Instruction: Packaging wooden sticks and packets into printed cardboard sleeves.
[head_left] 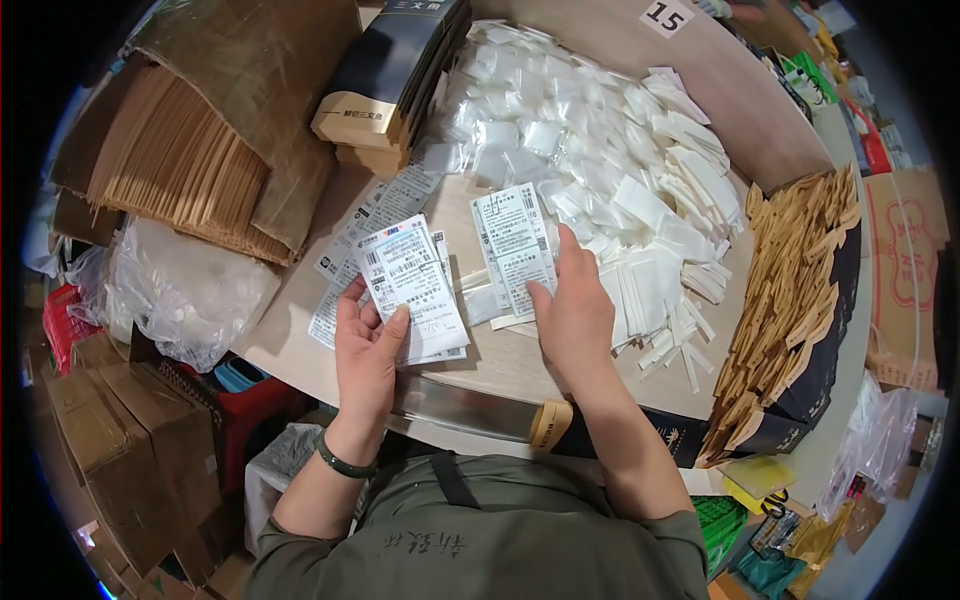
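My left hand [367, 340] is closed on a small stack of printed shipping labels [415, 285], thumb on top and fingers beneath. My right hand [580, 315] pinches another few shipping labels [515, 235] by their right edge, thumb in front. The two bunches are held apart, just above the table [480, 385]. Printed label sheets [375, 215] lie on the table past my left hand. Beyond my right hand spreads a big heap of clear and white packets [560, 110], with flat white paper-like strips [640, 290] at its near side.
An open carton of brown cardboard sheets [185, 160] stands left, beside crumpled clear plastic [190, 290]. Dark boxes with gold ends [390, 70] are stacked at the back. A long row of folded black-and-gold boxes [785, 310] lines the right edge. Closed cartons [140, 450] sit lower left.
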